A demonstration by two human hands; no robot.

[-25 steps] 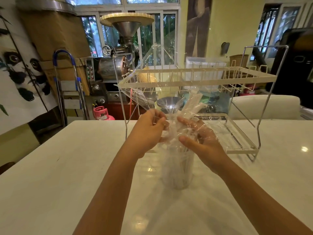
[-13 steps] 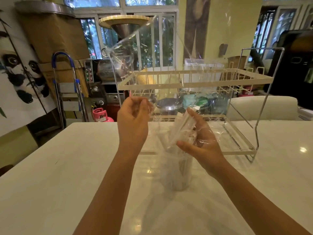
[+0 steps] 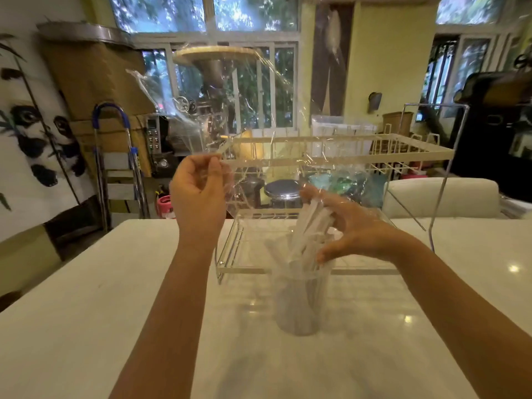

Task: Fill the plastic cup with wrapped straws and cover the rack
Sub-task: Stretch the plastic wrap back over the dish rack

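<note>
A clear plastic cup point(image 3: 299, 306) stands on the white table, packed with white wrapped straws point(image 3: 308, 234) that lean right and stick out above its rim. My left hand point(image 3: 198, 194) is raised to the cup's upper left, pinching an edge of a large clear plastic sheet point(image 3: 244, 105) that billows up in front of the rack. My right hand point(image 3: 348, 226) reaches in from the right with fingers spread, touching the tops of the straws; the sheet partly drapes over it. The two-tier wire rack point(image 3: 339, 156) stands just behind the cup.
The white table point(image 3: 86, 326) stretches wide to left and right of the cup. A white chair back point(image 3: 440, 197) sits behind the table at right. Beyond the far edge stand a blue-handled step ladder point(image 3: 121, 168) and a metal machine.
My left hand has risen from the cup's mouth, pulling the clear sheet up and open. My right hand has shifted to the right side of the straws, which now stand uncovered.
</note>
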